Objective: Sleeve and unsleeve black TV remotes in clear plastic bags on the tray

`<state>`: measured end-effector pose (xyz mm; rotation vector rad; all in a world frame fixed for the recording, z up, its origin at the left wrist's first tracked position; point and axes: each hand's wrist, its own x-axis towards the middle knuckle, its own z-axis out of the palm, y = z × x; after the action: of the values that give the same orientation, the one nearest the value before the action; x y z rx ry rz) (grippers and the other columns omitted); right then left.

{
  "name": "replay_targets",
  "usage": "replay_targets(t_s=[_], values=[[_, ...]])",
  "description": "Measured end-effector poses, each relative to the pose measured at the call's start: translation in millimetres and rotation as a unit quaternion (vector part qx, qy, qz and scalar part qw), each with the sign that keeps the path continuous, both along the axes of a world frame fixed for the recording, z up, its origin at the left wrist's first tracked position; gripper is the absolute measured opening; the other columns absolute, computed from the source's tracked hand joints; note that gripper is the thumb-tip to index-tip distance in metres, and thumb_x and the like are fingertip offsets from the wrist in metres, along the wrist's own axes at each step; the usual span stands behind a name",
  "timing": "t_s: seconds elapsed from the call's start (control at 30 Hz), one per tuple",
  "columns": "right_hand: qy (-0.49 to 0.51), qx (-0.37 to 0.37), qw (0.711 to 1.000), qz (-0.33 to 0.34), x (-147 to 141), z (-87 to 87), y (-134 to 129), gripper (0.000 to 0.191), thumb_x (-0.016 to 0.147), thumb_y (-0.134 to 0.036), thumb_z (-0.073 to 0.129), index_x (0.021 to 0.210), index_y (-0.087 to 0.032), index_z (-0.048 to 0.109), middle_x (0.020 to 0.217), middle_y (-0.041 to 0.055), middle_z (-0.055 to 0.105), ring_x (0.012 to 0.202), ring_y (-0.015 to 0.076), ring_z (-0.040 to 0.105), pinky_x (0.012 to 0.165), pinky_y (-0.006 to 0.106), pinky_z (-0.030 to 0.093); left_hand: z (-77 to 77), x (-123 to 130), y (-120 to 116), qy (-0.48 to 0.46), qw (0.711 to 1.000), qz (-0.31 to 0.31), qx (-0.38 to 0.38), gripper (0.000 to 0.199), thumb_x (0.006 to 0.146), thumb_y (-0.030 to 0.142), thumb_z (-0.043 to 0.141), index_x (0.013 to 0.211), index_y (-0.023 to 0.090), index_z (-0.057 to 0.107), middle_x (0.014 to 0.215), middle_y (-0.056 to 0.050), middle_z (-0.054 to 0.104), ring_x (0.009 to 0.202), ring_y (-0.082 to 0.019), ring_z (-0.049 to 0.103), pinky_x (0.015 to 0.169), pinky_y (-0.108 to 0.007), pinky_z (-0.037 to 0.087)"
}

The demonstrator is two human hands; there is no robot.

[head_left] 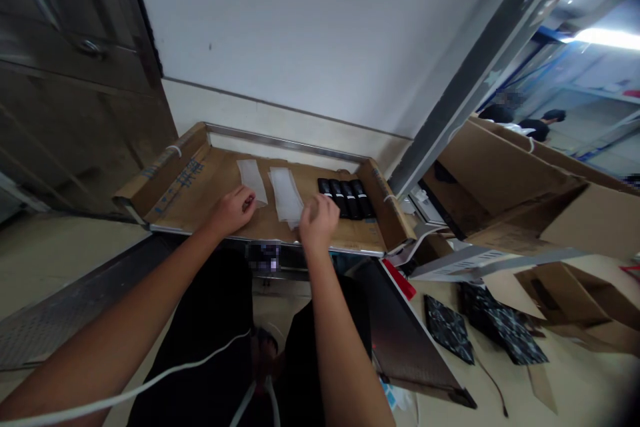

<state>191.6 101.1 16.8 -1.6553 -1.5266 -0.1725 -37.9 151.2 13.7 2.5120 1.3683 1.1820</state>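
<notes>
My left hand is closed, fingers curled in, at the lower left edge of a translucent white plastic sleeve. What those fingers hold, if anything, is hidden. To the right lies a small stack of similar white sleeves on the cardboard-lined tray. Curled fingers also show on my right hand, between this stack and the black items; I cannot make out anything in its grasp. Several black, elongated items with white bands lie side by side at the tray's right end.
Cardboard walls close the tray's sides. A large open carton stands at right, with dark patterned packages on the floor below. A metal door is at left. Two people are in the background. A white cord crosses my lap.
</notes>
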Motion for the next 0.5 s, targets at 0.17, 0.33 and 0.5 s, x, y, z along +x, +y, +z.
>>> replay_targets(t_s=[0.17,0.33,0.5], values=[[-0.091,-0.150,0.977,-0.120,48.9,3.2,2.6,0.040,0.091,-0.027,0.055,0.127,-0.011,0.060,0.134,0.0223,0.054,0.125,0.0352,0.044,0.099,0.051,0.040,-2.1,0.3,5.2,-0.005,0.999,0.025,-0.025,0.005,0.087,0.020,0.051,0.085,0.019,0.055,0.083,-0.005,0.061,0.076,-0.019,0.058,0.071,-0.030,0.044],[-0.175,-0.177,0.955,-0.161,41.8,7.6,12.9,0.034,0.093,-0.031,0.054,0.113,-0.006,0.065,0.119,0.0250,0.058,0.111,0.0366,0.051,0.086,0.048,0.048,-3.1,0.5,6.6,-0.006,0.999,0.025,-0.024,0.004,0.086,0.018,0.051,0.084,0.019,0.055,0.081,-0.004,0.060,0.073,-0.018,0.057,0.070,-0.030,0.043],[-0.191,-0.259,0.932,-0.165,31.0,18.2,33.0,0.032,0.095,-0.012,0.043,0.114,0.002,0.064,0.113,0.0314,0.058,0.104,0.0331,0.061,0.076,0.039,0.053,-3.4,0.0,7.2,0.000,0.999,0.036,-0.032,0.004,0.085,0.020,0.051,0.083,0.019,0.055,0.080,-0.004,0.061,0.075,-0.019,0.057,0.070,-0.031,0.042]])
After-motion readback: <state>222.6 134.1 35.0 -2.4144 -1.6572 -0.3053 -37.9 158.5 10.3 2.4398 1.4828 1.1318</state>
